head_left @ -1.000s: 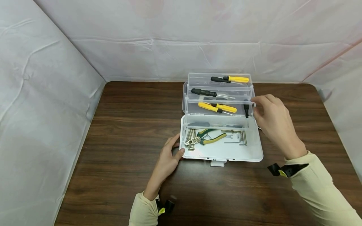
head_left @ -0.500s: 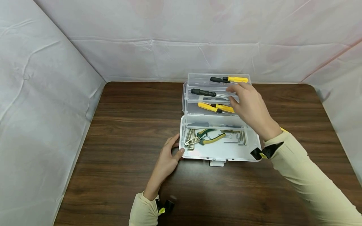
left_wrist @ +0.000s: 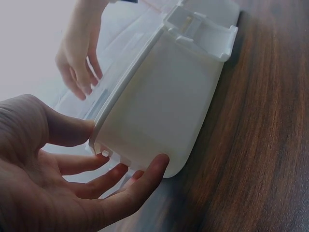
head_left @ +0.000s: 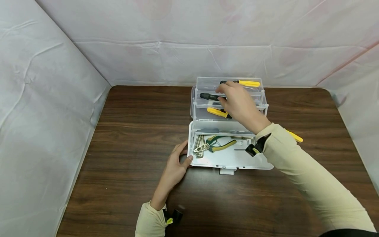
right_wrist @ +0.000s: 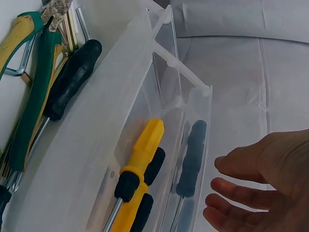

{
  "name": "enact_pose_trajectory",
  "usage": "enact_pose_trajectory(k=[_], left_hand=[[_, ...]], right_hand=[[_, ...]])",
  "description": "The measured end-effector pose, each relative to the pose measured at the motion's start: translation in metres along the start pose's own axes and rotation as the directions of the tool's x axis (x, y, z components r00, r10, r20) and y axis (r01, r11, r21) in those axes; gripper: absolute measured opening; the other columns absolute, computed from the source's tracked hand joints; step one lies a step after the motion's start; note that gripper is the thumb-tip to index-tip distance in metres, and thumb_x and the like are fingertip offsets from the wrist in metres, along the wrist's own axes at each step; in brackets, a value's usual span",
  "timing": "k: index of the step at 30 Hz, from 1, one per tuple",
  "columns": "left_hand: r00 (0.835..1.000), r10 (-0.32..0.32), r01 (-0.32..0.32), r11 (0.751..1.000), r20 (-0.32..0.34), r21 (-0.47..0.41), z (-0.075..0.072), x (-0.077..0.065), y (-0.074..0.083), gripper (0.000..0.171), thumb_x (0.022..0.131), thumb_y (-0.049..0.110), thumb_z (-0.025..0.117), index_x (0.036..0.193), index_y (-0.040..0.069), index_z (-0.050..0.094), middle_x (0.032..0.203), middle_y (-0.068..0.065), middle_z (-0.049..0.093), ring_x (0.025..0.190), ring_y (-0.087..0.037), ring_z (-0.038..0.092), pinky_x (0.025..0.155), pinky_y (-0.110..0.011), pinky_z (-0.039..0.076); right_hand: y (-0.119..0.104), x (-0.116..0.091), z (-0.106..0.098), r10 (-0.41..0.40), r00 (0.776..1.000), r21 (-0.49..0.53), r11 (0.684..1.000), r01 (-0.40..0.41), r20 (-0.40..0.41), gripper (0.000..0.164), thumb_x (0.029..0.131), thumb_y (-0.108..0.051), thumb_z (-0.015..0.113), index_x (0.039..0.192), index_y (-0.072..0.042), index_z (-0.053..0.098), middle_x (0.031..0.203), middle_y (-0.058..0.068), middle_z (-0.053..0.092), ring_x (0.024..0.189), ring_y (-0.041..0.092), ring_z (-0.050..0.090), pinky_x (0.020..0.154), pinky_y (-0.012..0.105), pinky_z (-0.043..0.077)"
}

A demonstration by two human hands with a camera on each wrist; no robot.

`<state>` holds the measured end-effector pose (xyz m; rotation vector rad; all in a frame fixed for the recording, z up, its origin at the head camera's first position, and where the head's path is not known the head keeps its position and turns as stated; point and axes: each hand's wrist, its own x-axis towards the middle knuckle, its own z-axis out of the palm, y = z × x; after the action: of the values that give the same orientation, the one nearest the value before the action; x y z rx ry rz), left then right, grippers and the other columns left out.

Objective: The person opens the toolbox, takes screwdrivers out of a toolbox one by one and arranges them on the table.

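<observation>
A white toolbox (head_left: 234,160) stands unfolded, with stepped clear trays (head_left: 204,84) rising at its back. My left hand (head_left: 175,166) grips its left front corner, thumb over the rim and fingers round the side (left_wrist: 145,188). Over the middle trays is my right hand (head_left: 240,104), its fingers loosely bent and apart, with nothing between them in the right wrist view. Closest to its fingertips lies a black-handled screwdriver (head_left: 208,96). Yellow-handled screwdrivers (right_wrist: 143,147) lie one tray lower; the hand partly hides them in the head view.
Pliers (head_left: 222,147) with green and yellow grips and several hex keys (head_left: 197,144) lie in the toolbox base. Another yellow-handled tool (head_left: 297,137) is on the brown table (head_left: 133,131) at the right, partly behind the sleeve. White sheets (head_left: 177,62) wall the table.
My right hand has moved left from the right edge of the trays to above the middle ones, uncovering the yellow handle on the table. The left hand has stayed put.
</observation>
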<state>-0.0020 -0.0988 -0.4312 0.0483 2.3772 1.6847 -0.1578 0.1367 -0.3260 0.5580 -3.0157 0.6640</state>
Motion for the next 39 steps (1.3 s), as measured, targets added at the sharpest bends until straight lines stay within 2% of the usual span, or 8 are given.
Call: enact_pose_trajectory(k=[10,20,39], left_hand=[[1.000,-0.005,0.005,1.000,0.004,-0.004,0.001,0.000,0.000,0.060,0.100,0.001,0.064,0.157,0.002,0.044,0.154,-0.018,0.051,0.133,-0.039,0.058,0.112,-0.056,0.046],[1.000,-0.015,0.015,1.000,0.003,0.000,0.002,0.000,0.000,0.060,0.100,0.002,0.064,0.157,0.005,0.044,0.154,-0.016,0.051,0.134,-0.037,0.057,0.112,-0.057,0.046],[1.000,-0.003,0.003,1.000,-0.001,-0.003,0.002,0.001,-0.001,0.060,0.099,0.001,0.064,0.156,0.001,0.044,0.152,-0.018,0.052,0.132,-0.037,0.058,0.110,-0.056,0.047]], right_hand=[[-0.004,0.017,0.009,-0.021,0.998,0.006,1.000,0.020,0.055,0.028,0.100,-0.007,0.067,0.127,0.001,0.069,0.127,0.020,0.068,0.119,0.039,0.064,0.100,0.050,0.055],[-0.007,0.021,0.010,-0.024,0.995,-0.007,1.000,0.025,0.093,0.028,0.098,-0.003,0.068,0.126,0.000,0.068,0.125,0.020,0.069,0.115,0.036,0.066,0.096,0.049,0.057],[-0.007,0.020,0.009,-0.055,0.996,0.001,0.998,0.056,0.065,0.031,0.095,0.004,0.064,0.125,-0.001,0.068,0.126,0.019,0.070,0.114,0.037,0.067,0.094,0.049,0.058]])
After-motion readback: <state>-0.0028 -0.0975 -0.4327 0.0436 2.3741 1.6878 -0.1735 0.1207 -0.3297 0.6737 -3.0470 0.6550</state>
